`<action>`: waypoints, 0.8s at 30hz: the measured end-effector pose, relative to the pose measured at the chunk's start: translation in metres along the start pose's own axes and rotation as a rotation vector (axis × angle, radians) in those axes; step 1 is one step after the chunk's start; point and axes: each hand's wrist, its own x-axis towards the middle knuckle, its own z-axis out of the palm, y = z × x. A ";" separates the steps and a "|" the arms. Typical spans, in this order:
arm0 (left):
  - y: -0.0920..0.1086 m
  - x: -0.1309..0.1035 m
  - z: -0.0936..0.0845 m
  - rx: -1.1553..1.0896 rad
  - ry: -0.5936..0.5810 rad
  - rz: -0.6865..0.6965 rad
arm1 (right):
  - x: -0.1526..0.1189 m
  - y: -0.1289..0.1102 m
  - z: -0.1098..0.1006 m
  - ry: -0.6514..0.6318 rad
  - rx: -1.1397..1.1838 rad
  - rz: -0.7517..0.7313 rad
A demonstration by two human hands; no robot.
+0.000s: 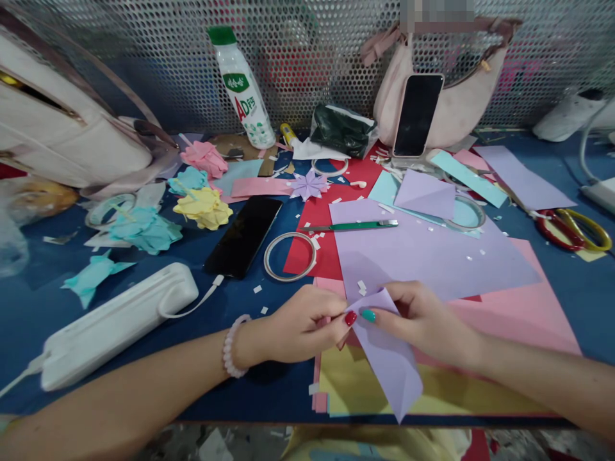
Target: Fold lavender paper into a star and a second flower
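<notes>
A folded purple paper (390,365) is pinched between both hands above the front of the table, its pointed end hanging down toward the edge. My left hand (307,323), with a beaded bracelet at the wrist, is closed on the paper's upper left corner. The thumb and fingers of my right hand (423,320) grip its upper part from the right. Under the hands lie sheets of purple (432,256), pink (519,307) and yellow paper (461,390). Behind them rests a green craft knife (362,225).
Left are a white power strip (120,320), a black phone (244,237) and folded paper flowers (144,229). A tape roll (289,257) lies mid-table, scissors (571,230) at right. Behind stand a bottle (247,96), an upright phone (418,115) and a pink bag (461,115).
</notes>
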 end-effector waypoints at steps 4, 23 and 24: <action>0.001 -0.001 0.000 0.008 -0.004 0.005 | 0.000 0.000 -0.001 0.018 -0.043 0.008; 0.001 0.000 0.000 0.020 0.020 -0.038 | 0.001 -0.001 0.000 -0.006 0.046 0.070; 0.001 0.000 0.000 0.019 0.015 -0.043 | 0.000 -0.001 0.000 -0.009 0.058 0.077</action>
